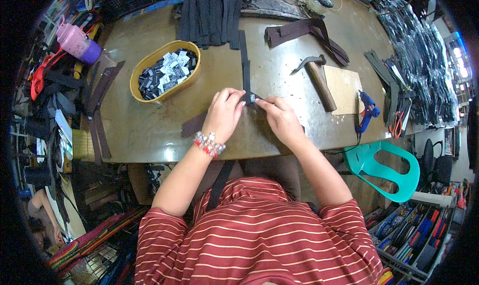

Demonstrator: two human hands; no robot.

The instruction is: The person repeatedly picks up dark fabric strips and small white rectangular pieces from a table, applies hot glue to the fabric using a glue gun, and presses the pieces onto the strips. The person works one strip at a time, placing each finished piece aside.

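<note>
A long black fabric strap (246,75) runs down the table to my fingertips, its lower end partly hidden under my hands. A small black label with white print (252,98) sits on the strap between my hands. My left hand (227,109), with a beaded bracelet (209,144) on its wrist, pinches the strap at the label's left side. On the other side my right hand (282,117) has thumb and forefinger closed at the label's edge and the strap. A dark brown strap (193,126) lies partly beneath my left hand.
A yellow tub (133,88) full of small labels stands at left, near a pink-purple tumbler (79,41). Black straps (212,15) hang over the far side. To the right lie a hammer (319,80), wooden board (344,88) and blue glue gun (368,111). A green stool (384,170) stands beside the table.
</note>
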